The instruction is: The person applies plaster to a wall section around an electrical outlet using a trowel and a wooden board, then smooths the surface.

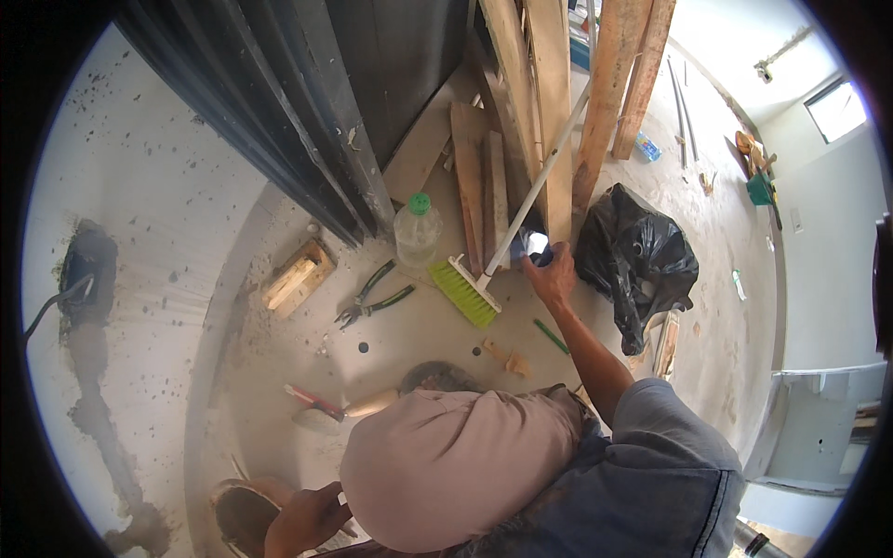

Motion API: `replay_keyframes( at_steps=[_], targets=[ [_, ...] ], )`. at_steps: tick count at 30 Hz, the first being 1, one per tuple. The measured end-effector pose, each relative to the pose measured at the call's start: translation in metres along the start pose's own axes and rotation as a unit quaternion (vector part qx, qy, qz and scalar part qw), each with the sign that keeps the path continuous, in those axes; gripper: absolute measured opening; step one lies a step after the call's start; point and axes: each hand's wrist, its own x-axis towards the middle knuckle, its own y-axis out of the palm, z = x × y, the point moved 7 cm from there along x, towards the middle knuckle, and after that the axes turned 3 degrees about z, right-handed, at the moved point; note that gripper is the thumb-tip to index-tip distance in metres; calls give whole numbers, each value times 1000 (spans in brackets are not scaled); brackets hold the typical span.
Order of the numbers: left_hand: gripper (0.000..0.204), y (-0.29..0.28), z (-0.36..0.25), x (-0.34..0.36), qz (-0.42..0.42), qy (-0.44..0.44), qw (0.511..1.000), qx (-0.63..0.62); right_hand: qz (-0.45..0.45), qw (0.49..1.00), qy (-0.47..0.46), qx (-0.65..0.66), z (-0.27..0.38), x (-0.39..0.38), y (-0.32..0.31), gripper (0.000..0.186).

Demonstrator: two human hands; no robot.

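Note:
My right hand (551, 272) reaches forward, closed round a dark object with a bright white face (537, 244), too small to name. It is beside the upright wooden planks (558, 130) and a broom (467, 290) with lime-green bristles. Low at the left, my left hand (305, 521) has its fingers curled near a round brown container (244, 511); a small pale bit shows at its fingertips. A beige-clothed knee (446, 465) covers part of the floor between the hands. Pliers (372, 298) with dark green handles lie open ahead of it.
A clear bottle with a green cap (418, 232) stands by dark metal profiles (326, 112). A black plastic bag (637, 260) sits right of my right hand. A wood block (299, 279), a red-handled tool (314, 402) and a wooden handle (372, 403) lie on the floor.

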Motion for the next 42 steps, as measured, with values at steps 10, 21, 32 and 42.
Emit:
replay_keyframes(
  at_steps=[10,21,32,42],
  targets=[
    [28,-1,-5,-6,-10,59,998,0,155,982,-71,75,50,-4,12,42],
    [25,-10,-28,-15,-40,86,996,-7,160,983,-38,84,52,-12,59,59],
    [38,-3,-7,-14,-30,51,998,21,428,587,169,666,47,-53,67,30],
    [35,-9,-7,28,-149,63,976,145,528,470,163,688,48,-88,40,36]
  ],
)
